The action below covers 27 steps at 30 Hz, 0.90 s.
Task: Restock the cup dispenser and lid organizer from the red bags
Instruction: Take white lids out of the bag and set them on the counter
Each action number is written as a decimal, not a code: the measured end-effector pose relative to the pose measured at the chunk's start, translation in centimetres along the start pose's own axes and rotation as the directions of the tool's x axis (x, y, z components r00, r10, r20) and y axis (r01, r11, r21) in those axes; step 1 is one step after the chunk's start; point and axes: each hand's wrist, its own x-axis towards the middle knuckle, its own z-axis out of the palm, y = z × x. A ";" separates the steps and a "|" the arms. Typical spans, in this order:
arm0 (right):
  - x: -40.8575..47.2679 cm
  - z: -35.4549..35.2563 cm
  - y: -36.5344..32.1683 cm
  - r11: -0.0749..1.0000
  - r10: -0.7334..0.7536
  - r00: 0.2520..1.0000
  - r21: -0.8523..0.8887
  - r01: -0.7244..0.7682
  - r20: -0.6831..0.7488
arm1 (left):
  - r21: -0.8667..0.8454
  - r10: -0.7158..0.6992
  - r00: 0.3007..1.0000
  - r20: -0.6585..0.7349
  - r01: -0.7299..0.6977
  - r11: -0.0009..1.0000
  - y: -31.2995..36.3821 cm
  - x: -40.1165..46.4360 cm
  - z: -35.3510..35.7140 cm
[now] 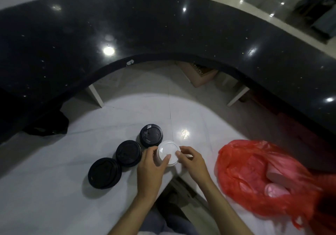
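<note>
A stack of white lids [168,153] stands on the white counter [45,189] in front of me. My left hand [151,169] grips its left side, thumb on the top lid. My right hand [192,160] touches its right edge with curled fingertips. Three stacks of black lids sit in a diagonal row to the left: the far one [151,138], the middle one [129,153] and the near one [104,173]. A red plastic bag [254,176] lies at the right with pale cups [278,182] showing through it.
A raised, curved black stone ledge [163,31] arcs around the far side of the counter. A dark bag [49,125] lies under its left end. A brown box [200,74] sits below the ledge at the back. The counter's front edge is cut away near my body.
</note>
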 end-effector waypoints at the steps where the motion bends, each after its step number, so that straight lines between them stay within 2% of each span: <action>1: -0.3 -0.3 -0.1 0.999 -0.035 0.999 -0.029 0.034 -0.018 | 0.050 0.058 0.998 0.007 -0.059 0.997 0.2 0.0 -0.2; 6: -2.3 -3.2 -1.5 0.957 -0.230 0.969 -0.203 0.209 -0.085 | 0.261 0.273 0.957 0.104 -0.291 0.921 1.5 0.8 -1.0; 8: -3.5 -5.4 -2.2 0.924 -0.315 0.940 -0.268 0.274 -0.126 | 0.341 0.375 0.908 0.187 -0.418 0.842 2.3 1.6 -1.0; 10: -4.4 -8.2 -2.3 0.890 -0.381 0.904 -0.342 0.301 -0.196 | 0.379 0.500 0.817 0.288 -0.577 0.723 3.4 2.4 -0.5; 15: -5.2 -17.2 0.3 0.769 -0.495 0.790 -0.605 0.206 -0.361 | 0.208 0.671 0.589 0.451 -0.800 0.563 8.5 2.4 2.9; 16: -5.3 -19.1 1.2 0.723 -0.510 0.781 -0.671 0.162 -0.361 | 0.168 0.687 0.547 0.479 -0.825 0.539 9.8 2.1 3.9; 18: -5.6 -22.6 3.3 0.641 -0.465 0.816 -0.767 0.043 -0.343 | 0.082 0.715 0.456 0.530 -0.867 0.492 12.3 0.9 6.3; 20: -6.3 -25.2 5.2 0.596 -0.369 0.868 -0.801 -0.054 -0.332 | -0.022 0.741 0.344 0.576 -0.900 0.435 14.4 -0.9 9.2; 22: -7.3 -26.9 6.7 0.560 -0.353 0.876 -0.825 -0.083 -0.328 | -0.103 0.730 0.242 0.639 -0.914 0.393 16.2 -2.8 12.5; 25: -9.2 -28.8 7.6 0.528 -0.412 0.842 -0.845 -0.089 -0.347 | -0.123 0.663 0.148 0.734 -0.931 0.343 17.7 -4.7 18.0; 27: -10.1 -30.1 8.2 0.549 -0.404 0.838 -0.830 -0.099 -0.367 | -0.089 0.616 0.108 0.781 -0.956 0.280 18.6 -5.5 21.1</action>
